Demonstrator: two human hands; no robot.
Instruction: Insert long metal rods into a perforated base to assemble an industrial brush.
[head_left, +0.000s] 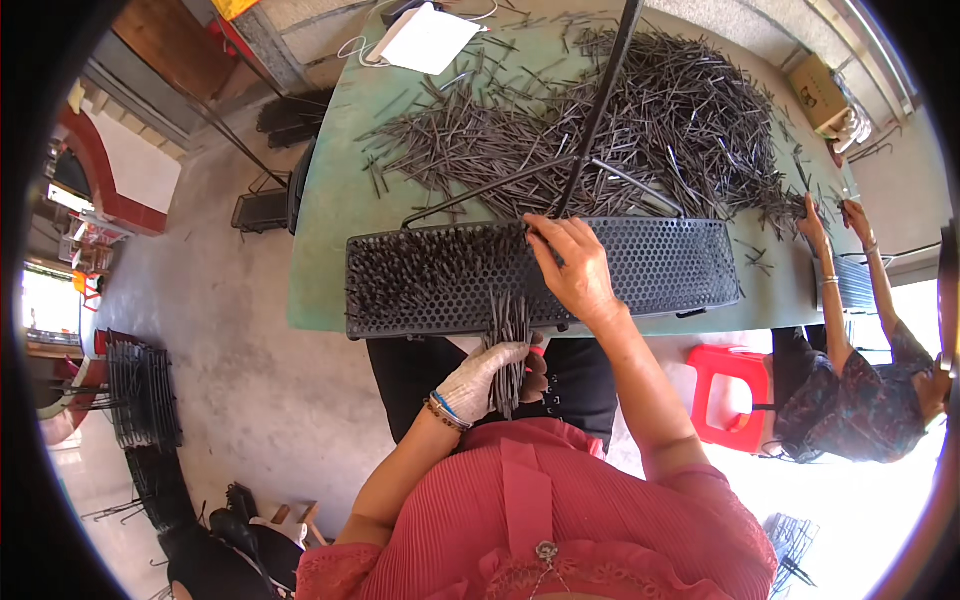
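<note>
A long black tray with a grid of holes [660, 265] lies across the table's front edge. Thin dark rods [420, 265] stand upright in its left half; the holes to the right are bare. My left hand [480, 382], in a pale glove with bare or darkened fingertips, is closed round a bundle of dark rods [509, 340] just below the tray's front rim. Over the tray's middle, at the edge of the filled part, is my right hand [572, 262], ungloved. Its thumb and fingertips are pinched together near the far rim; what they hold is too small to make out.
A large heap of loose dark rods [680, 120] covers the green table [325, 240] beyond the tray. A black metal stand [600, 110] rises behind it. A white box [425, 40] lies at the back left. On the right, another person's hands [818, 225] work beside a red stool [728, 400].
</note>
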